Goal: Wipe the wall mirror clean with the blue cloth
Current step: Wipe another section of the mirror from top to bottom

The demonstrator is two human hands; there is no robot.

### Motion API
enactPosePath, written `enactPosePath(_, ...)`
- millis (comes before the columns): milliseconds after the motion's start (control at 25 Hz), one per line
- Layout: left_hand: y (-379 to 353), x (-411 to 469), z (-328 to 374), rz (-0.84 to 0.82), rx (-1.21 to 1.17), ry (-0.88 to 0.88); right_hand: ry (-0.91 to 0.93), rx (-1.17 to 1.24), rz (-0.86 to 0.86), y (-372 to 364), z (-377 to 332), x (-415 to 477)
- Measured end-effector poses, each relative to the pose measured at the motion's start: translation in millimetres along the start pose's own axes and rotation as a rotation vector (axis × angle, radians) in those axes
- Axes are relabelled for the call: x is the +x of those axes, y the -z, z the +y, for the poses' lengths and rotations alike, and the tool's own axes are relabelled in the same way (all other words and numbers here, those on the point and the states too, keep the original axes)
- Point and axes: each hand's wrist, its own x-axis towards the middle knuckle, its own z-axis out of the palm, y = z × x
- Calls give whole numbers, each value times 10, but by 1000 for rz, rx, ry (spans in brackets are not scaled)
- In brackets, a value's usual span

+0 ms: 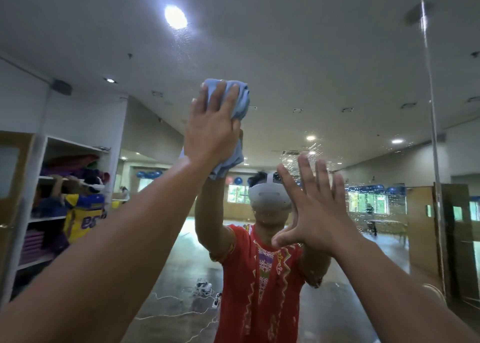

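A: How many hands?
B: Two: one left hand [210, 134], one right hand [317, 212]; one blue cloth [235, 101]; one bangle [433, 290].
A: Mirrors?
B: One wall mirror [337, 56], with one vertical seam [430, 95]; two people reflected in it, one in a red shirt [259, 277] and one in a yellow and blue shirt [83, 212].
A: Anything else reflected?
B: One shelf unit [39, 160]; four lit ceiling lights [176, 17]; blue balloons [149, 174] too, too small to count.
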Motion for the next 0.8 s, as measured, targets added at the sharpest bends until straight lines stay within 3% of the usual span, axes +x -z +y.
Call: enactPosePath(800, -90, -313, 42, 53, -30, 61, 69, -49, 124, -111, 146, -24)
